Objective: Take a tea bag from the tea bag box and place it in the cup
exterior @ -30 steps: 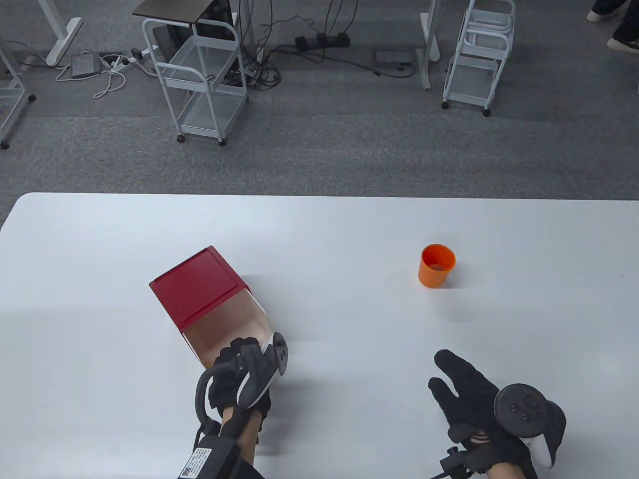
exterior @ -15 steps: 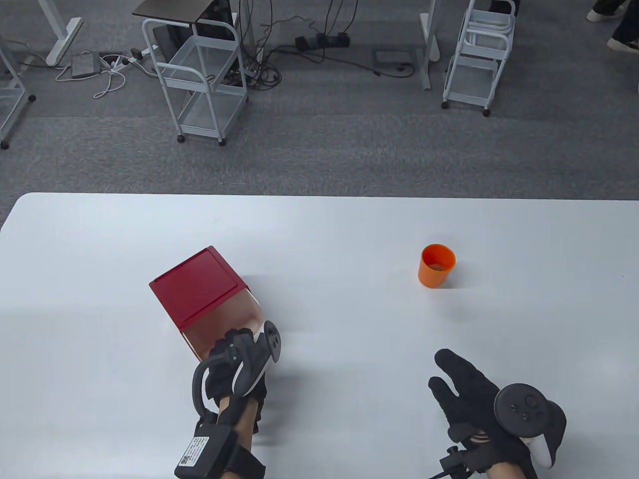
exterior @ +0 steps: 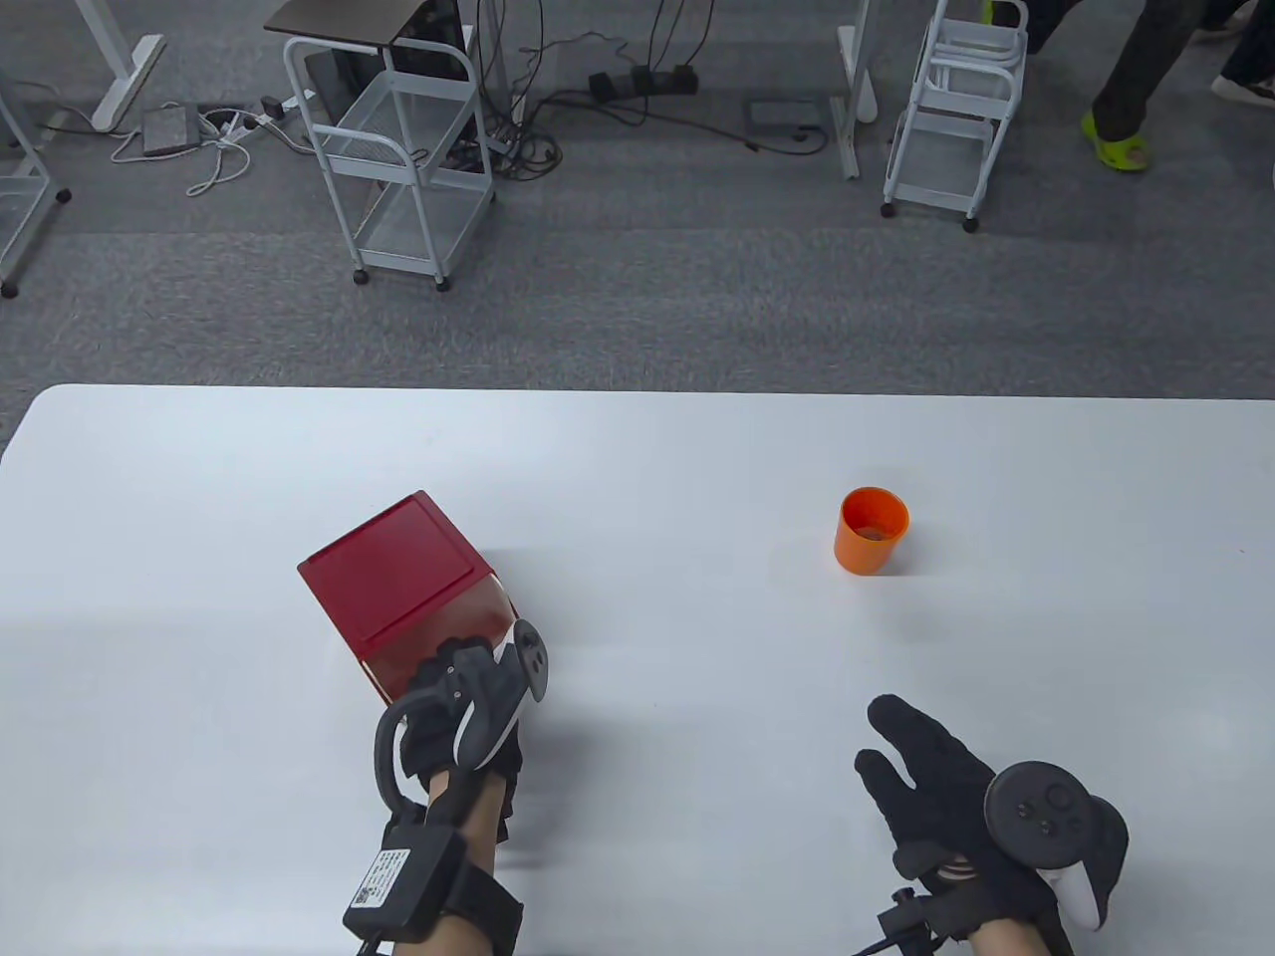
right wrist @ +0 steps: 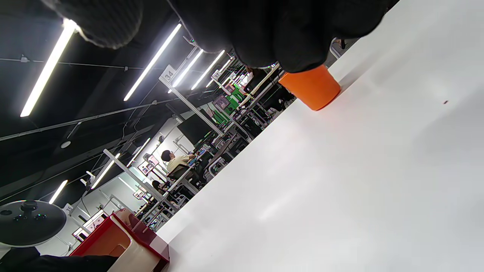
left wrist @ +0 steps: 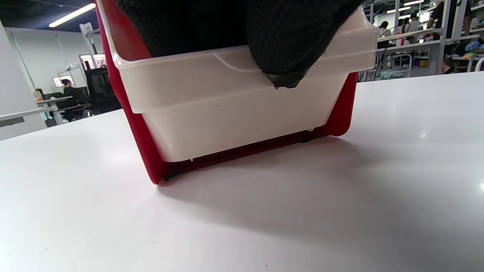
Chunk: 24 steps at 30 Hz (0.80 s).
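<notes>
The red tea bag box [exterior: 393,573] stands at the table's left; its white tilt-out drawer [left wrist: 234,113] is almost closed. My left hand [exterior: 453,687] holds the drawer's top rim: the fingers [left wrist: 189,26] reach over the rim and the thumb presses on its front. The orange cup [exterior: 872,530] stands upright to the right, with something dull at its bottom; it also shows in the right wrist view [right wrist: 312,88]. My right hand [exterior: 921,762] rests near the front edge, fingers spread and empty. No tea bag is plainly visible.
The white table [exterior: 647,468] carries only the box and the cup. Beyond its far edge, white wire carts [exterior: 398,149] and cables stand on grey carpet, and a person's legs [exterior: 1126,90] show at the top right.
My left hand has moved forward and left, tilting the white drawer from wide open to almost closed. My right hand has stayed still. A person's legs came into view at the top right.
</notes>
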Tool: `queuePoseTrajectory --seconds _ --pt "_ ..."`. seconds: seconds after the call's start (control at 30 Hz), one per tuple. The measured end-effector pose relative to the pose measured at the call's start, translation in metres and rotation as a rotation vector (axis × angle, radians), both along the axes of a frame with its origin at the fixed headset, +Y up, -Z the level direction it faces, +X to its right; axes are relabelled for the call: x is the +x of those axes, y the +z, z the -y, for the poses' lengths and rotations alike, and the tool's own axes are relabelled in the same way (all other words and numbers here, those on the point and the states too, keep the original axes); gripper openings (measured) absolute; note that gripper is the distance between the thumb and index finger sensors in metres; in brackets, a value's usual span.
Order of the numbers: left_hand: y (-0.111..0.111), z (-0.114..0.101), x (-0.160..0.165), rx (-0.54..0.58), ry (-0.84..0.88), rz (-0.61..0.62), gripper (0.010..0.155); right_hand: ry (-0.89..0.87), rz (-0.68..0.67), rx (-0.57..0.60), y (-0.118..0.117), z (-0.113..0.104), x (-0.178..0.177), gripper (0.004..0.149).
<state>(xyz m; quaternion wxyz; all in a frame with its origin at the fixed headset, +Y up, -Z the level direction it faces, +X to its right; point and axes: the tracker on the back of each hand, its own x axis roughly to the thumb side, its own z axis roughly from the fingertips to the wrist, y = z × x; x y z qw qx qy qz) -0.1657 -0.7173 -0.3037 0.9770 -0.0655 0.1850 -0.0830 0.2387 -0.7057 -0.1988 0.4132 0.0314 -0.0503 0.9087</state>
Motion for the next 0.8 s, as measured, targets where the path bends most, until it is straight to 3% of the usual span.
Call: queuePoseTrajectory --seconds 0.6,0.8 --pt "0.003 -0.007 -0.001 0.008 -0.016 -0.013 0.05 0.005 -0.007 -0.005 -0.002 0.0 -0.001 0.064" --pt "0.015 -0.025 -0.002 0.077 0.072 0.053 0.055 0.003 -0.012 -0.005 -0.002 0.0 -0.002 0.064"
